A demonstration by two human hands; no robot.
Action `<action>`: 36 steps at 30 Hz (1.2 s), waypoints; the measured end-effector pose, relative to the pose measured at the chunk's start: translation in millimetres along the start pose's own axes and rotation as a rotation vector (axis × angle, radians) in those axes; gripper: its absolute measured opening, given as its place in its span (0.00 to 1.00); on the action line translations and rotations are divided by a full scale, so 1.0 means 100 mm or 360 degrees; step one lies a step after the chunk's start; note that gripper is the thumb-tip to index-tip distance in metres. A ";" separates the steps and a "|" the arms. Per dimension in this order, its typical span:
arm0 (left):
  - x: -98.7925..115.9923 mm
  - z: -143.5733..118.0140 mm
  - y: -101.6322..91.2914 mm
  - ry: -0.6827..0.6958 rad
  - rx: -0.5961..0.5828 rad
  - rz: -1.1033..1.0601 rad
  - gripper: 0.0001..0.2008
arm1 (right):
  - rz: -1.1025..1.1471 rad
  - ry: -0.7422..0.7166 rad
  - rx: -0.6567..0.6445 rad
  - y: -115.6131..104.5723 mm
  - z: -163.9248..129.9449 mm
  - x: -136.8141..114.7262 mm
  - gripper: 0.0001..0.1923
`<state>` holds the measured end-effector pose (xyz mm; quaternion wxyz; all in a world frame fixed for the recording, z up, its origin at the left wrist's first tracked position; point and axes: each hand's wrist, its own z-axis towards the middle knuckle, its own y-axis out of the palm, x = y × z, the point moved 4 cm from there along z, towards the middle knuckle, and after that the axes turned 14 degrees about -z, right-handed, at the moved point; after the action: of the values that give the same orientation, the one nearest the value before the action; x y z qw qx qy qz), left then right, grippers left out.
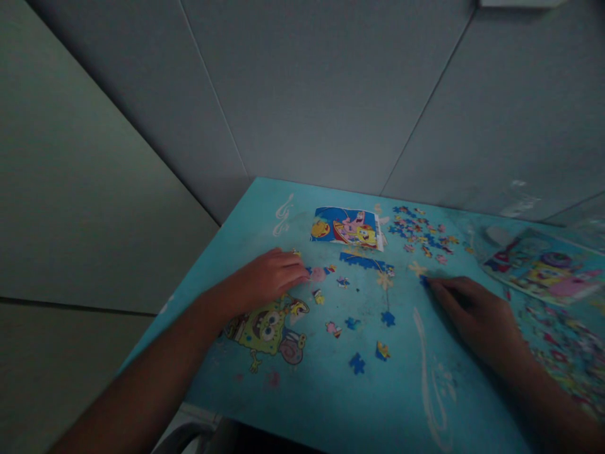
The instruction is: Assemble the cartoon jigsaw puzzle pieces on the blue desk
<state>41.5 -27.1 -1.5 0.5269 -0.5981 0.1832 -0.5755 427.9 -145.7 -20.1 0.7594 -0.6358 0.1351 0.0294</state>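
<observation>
Turquoise covers the whole table [331, 403], a printed top with a cartoon sponge and snail [269, 331] drawn on it at about 8 o'clock from the middle, and loose jigsaw pieces [357, 362] lie scattered nearest the front edge, spread out flat so each face can be read. Past them the left hand [269, 277] rests palm down at 10 o'clock, fingers curled loosely with the tips touching a pink piece [317, 273]; it seems pressed rather than pinched. At 3 o'clock the right hand [472, 312] lies flat, fingertips on a small blue piece [424, 281] (whether anything is gripped under the fingers I cannot tell, the light is too dim). Farther off, a finished strip of blue puzzle [362, 261] sits just before the picture card [347, 228], kept near as a guide. At 1 o'clock lies a heap of unsorted pieces [420, 234]. The puzzle box [543, 268] at the right is cut off by the frame, and grey wall panels [331, 94] close the back.
</observation>
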 end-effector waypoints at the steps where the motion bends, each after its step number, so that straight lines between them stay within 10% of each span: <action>1: -0.01 0.00 0.00 -0.0002 0.0005 -0.0003 0.15 | 0.0000 -0.0012 0.0013 0.00 0.00 0.00 0.18; 36: 0.08 0.00 -0.04 0.0096 0.0167 -0.0242 0.10 | 0.0032 0.0019 -0.0001 0.00 0.02 -0.04 0.17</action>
<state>42.4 -32.0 5.7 0.5064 -0.5643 0.1227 -0.6404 424.6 -143.7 -18.5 0.7581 -0.6348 0.1459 0.0333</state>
